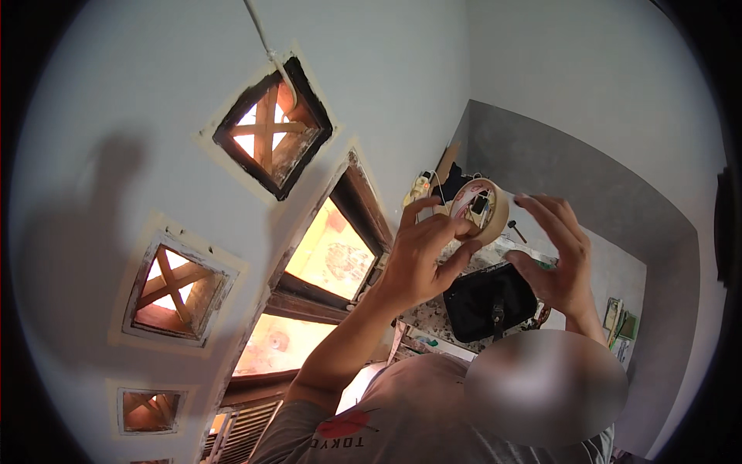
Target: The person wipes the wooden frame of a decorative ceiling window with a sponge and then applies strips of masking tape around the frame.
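The left hand (421, 259) pinches the near rim of a tape roll (483, 210), held up between both hands. The right hand (558, 259) is open, fingers spread beside the roll, holding nothing. To peel well, steady the roll and find its end. Behind lie a worktop (433, 313) and windows (332, 247).

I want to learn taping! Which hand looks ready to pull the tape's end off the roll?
Probably the right hand. It is free, with its fingers open just beside the tape roll. The left hand is busy gripping the roll's rim.
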The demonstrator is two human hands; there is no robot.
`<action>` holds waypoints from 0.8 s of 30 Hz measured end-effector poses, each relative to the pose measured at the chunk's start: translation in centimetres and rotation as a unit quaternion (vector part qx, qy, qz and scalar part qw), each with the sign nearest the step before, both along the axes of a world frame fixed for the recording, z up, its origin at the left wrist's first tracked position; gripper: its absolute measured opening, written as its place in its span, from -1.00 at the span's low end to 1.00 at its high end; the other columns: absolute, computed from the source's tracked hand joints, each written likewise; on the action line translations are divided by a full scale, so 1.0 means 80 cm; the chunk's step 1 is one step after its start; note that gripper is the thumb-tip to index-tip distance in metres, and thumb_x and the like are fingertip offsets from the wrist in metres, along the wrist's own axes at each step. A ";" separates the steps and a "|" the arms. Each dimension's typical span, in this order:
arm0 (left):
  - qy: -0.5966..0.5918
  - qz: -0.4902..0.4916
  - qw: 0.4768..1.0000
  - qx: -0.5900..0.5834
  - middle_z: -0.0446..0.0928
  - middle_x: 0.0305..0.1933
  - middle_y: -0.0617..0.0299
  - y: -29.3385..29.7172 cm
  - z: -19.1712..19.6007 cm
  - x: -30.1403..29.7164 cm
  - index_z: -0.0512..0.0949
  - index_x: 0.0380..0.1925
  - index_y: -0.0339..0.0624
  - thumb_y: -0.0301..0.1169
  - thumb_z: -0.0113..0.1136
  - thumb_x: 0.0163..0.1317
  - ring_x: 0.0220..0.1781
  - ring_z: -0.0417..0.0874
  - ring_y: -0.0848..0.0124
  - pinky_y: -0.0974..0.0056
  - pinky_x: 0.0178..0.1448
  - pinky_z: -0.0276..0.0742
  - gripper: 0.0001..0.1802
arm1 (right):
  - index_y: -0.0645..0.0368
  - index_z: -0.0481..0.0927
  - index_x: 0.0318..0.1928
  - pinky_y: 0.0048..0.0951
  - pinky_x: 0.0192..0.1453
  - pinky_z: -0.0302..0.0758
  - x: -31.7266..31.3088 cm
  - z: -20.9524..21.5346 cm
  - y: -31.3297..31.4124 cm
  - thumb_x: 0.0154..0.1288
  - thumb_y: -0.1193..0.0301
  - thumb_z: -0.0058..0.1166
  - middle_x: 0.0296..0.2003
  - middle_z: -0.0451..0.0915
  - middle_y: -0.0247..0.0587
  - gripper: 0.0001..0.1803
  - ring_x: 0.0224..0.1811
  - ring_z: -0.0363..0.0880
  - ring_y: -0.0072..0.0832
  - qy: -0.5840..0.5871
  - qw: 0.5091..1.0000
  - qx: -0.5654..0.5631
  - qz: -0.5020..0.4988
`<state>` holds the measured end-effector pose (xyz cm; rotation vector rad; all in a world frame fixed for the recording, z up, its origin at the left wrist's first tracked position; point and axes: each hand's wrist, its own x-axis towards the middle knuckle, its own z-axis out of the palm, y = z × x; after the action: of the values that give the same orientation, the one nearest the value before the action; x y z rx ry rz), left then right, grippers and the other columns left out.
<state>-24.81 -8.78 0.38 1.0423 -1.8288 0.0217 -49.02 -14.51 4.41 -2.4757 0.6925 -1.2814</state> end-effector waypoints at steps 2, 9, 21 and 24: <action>0.018 -0.004 1.000 -0.009 0.75 -0.21 0.17 0.010 0.016 -0.003 0.70 -0.12 -0.20 -0.53 0.55 0.22 -0.18 0.76 0.27 0.07 0.22 0.55 -0.74 | 0.30 0.70 0.23 -0.15 0.18 0.68 0.017 0.008 0.001 0.06 0.54 0.60 0.12 0.72 0.04 -0.35 0.13 0.72 -0.02 -0.017 0.999 -0.005 0.029; 0.042 0.036 0.996 -0.064 0.78 -0.27 0.18 0.029 0.030 -0.005 0.70 0.09 -0.29 -0.46 0.59 0.22 -0.26 0.76 0.23 0.10 0.16 0.56 -0.57 | 0.27 0.76 0.11 -0.17 0.30 0.67 0.039 0.016 -0.002 0.20 0.62 0.50 0.17 0.73 0.01 -0.57 0.13 0.80 -0.04 -0.076 0.991 0.044 0.098; 0.011 0.040 0.996 -0.082 0.81 -0.27 0.16 0.038 0.034 -0.008 0.76 0.06 -0.30 -0.51 0.66 0.11 -0.27 0.76 0.29 0.25 -0.10 0.60 -0.53 | 0.28 0.63 -0.04 -0.16 0.24 0.61 0.035 0.039 0.005 0.31 0.74 0.29 0.15 0.63 0.01 -0.74 0.14 0.69 -0.03 -0.071 0.987 0.044 0.136; 0.059 0.083 0.995 -0.005 0.82 -0.29 0.14 0.035 0.024 -0.011 0.81 -0.06 -0.24 -0.45 0.69 0.09 -0.32 0.77 0.29 0.26 -0.15 0.60 -0.61 | 0.28 0.59 -0.06 -0.12 0.20 0.57 0.037 0.035 0.008 0.32 0.73 0.24 0.03 0.64 0.00 -0.77 0.06 0.68 0.02 -0.045 0.985 0.081 0.145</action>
<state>-25.67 -6.00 2.30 1.1610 -1.6315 0.0677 -46.06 -13.89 7.22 -2.2707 0.3785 -1.1691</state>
